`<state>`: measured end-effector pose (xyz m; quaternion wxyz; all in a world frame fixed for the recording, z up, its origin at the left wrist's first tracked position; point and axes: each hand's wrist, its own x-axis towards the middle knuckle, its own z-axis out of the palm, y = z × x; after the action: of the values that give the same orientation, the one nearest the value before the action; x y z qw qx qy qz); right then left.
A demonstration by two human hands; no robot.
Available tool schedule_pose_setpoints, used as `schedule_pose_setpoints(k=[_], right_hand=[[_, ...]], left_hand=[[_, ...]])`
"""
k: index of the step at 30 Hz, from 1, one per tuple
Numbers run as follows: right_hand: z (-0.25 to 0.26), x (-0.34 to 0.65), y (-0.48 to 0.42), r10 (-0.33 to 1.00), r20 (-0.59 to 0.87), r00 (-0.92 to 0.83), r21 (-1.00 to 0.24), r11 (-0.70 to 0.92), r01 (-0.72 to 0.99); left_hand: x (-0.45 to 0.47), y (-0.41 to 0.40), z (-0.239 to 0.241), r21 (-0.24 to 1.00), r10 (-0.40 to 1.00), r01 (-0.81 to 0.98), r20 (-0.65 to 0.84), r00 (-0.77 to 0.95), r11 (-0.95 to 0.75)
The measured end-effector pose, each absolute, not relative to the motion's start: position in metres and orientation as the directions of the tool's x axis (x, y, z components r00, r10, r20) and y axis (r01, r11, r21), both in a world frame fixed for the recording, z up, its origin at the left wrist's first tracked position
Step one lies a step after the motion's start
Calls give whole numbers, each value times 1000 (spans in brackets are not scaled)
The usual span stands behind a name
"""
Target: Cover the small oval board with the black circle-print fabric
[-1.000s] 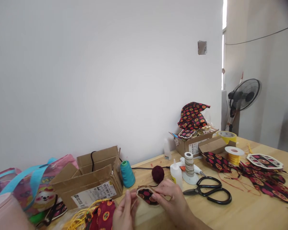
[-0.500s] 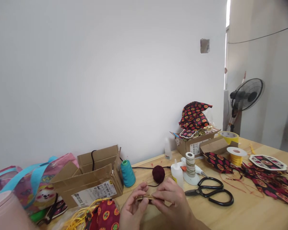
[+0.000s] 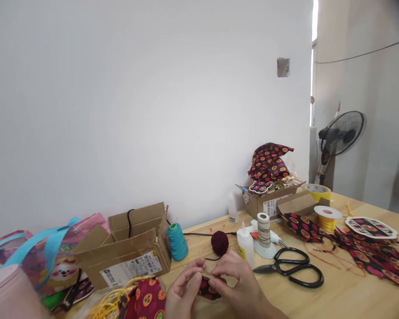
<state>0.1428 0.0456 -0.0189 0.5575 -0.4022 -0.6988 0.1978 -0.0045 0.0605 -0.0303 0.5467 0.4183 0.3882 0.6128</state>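
Observation:
Between my two hands is a small flat piece covered in dark patterned fabric (image 3: 209, 290), with a tan edge along its top. My left hand (image 3: 185, 290) pinches it at the left, thumb toward me. On the other side, my right hand (image 3: 237, 283) grips it with thumb and fingertips. Part of the piece is hidden behind the fingers. Just beyond the hands lies a dark red ball of yarn (image 3: 220, 243) with a loose dark strand. A glue bottle (image 3: 245, 246) stands behind my right hand, and black-handled scissors (image 3: 294, 267) lie to its right.
At left are an open cardboard box (image 3: 126, 257), a teal thread cone (image 3: 177, 242), a pink bag (image 3: 66, 252) and yellow cord (image 3: 111, 303). To the right stand a twine spool (image 3: 264, 230), a yellow ribbon spool (image 3: 327, 221), patterned fabric (image 3: 375, 257) and a filled box (image 3: 269, 201).
The piece in my hands has tilted, so its patterned fabric face now shows below the tan edge. Both hands stay nearly in place, with slightly shifted fingers.

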Motion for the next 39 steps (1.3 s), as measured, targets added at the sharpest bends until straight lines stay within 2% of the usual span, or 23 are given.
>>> schedule_pose_setpoints(k=[3, 6, 8, 15, 19, 23, 27, 32, 39], right_hand=[[-23, 142, 50, 854, 521, -10, -821, 504, 269], [-29, 140, 53, 901, 434, -10, -882, 428, 196], [-32, 139, 54, 925, 379, -18, -917, 378, 130], [-30, 142, 62, 977, 212, 31, -973, 214, -82], [-28, 142, 62, 982, 186, -8, -979, 185, -90], [-32, 140, 58, 981, 179, -67, -984, 178, -28], [-35, 140, 59, 983, 177, -43, -984, 178, 29], [-36, 141, 62, 984, 173, -44, -984, 174, 44], [-36, 140, 58, 987, 147, -66, -988, 150, 45]], left_hand=[[-5, 60, -28, 909, 999, -416, 26, -24, -34], [-8, 60, -24, 817, 997, -573, -83, 9, 73], [-8, 59, -21, 780, 992, -617, -122, 13, 104], [0, 55, -18, 822, 963, -502, -221, 154, 269], [2, 54, -21, 884, 963, -385, -233, 132, 267], [-1, 55, -21, 873, 964, -409, -252, 85, 265], [0, 55, -20, 890, 970, -388, -230, 72, 240], [5, 55, -23, 936, 985, -307, -169, 36, 172], [5, 55, -23, 939, 989, -313, -149, 2, 142]])
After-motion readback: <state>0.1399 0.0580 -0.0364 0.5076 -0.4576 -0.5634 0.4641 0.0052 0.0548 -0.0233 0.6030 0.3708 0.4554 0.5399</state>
